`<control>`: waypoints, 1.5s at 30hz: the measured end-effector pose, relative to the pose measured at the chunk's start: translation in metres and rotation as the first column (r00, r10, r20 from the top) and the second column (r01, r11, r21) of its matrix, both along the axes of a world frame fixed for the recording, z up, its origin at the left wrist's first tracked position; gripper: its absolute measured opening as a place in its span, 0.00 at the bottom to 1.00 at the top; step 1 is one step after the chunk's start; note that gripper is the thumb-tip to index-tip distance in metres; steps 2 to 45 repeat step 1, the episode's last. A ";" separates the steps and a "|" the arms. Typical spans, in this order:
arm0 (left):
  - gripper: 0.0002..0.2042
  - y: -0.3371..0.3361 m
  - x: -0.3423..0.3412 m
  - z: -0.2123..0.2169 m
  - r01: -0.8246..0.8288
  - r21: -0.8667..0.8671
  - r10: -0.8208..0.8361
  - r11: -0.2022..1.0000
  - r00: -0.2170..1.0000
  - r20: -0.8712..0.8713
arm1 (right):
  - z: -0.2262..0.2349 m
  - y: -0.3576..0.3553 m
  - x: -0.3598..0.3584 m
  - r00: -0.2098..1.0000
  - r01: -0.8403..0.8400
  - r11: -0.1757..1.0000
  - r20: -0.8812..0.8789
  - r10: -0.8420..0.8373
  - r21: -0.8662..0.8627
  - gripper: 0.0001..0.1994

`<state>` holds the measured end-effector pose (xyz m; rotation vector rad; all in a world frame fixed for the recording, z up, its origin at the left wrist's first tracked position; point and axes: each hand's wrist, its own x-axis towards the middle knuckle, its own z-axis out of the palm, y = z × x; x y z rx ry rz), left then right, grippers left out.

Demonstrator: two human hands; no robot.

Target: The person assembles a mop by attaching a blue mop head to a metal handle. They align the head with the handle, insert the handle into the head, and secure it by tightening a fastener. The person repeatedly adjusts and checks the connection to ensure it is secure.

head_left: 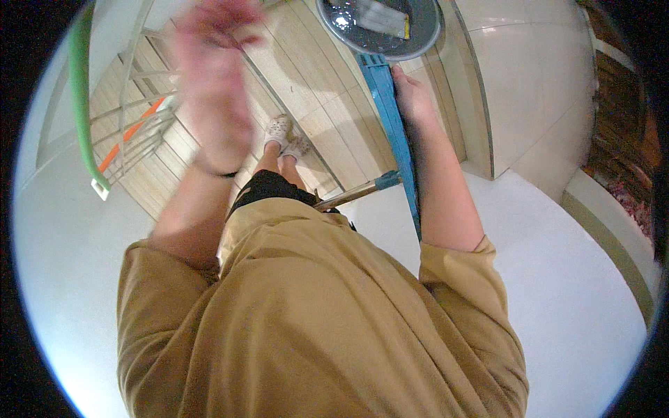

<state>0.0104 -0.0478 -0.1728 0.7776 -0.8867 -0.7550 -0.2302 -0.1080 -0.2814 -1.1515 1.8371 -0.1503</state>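
A long blue squeegee head (pixel 390 104) with a metal pole (pixel 359 194) runs from the bucket's rim back toward my body. My right hand (pixel 414 101) grips the blue head near its far end, the thumb along its side. Out in front on the left, my left hand (pixel 224 122) is smeared by motion. A crumpled pinkish-red cloth (pixel 217 24) hangs from it, also blurred. Just beyond my right hand stands a grey round bucket (pixel 433 38) with water in it. A pale rectangular shape with a yellow edge (pixel 383 19) shows in the water; I cannot tell whether it is a reflection.
On the left is a white wire rack (pixel 143 139) with a green bar (pixel 81 97) and an orange bar (pixel 132 130). Wood-look tiles (pixel 306 76) cover the floor under my patterned white clogs (pixel 279 129). A cream raised ledge (pixel 512 83) stands to the right.
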 end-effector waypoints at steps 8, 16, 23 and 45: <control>0.18 0.042 0.022 0.052 0.056 -0.003 -0.056 0.998 0.998 0.008 | -0.004 -0.002 -0.010 0.999 0.045 0.999 -0.002 -0.045 -0.008 0.25; 0.18 0.042 0.022 0.052 0.056 -0.003 -0.056 0.998 0.998 0.008 | -0.004 -0.002 -0.010 0.999 0.045 0.999 -0.002 -0.045 -0.008 0.25; 0.18 0.042 0.022 0.052 0.056 -0.003 -0.056 0.998 0.998 0.008 | -0.004 -0.002 -0.010 0.999 0.045 0.999 -0.002 -0.045 -0.008 0.25; 0.18 0.042 0.022 0.052 0.056 -0.003 -0.056 0.998 0.998 0.008 | -0.004 -0.002 -0.010 0.999 0.045 0.999 -0.002 -0.045 -0.008 0.25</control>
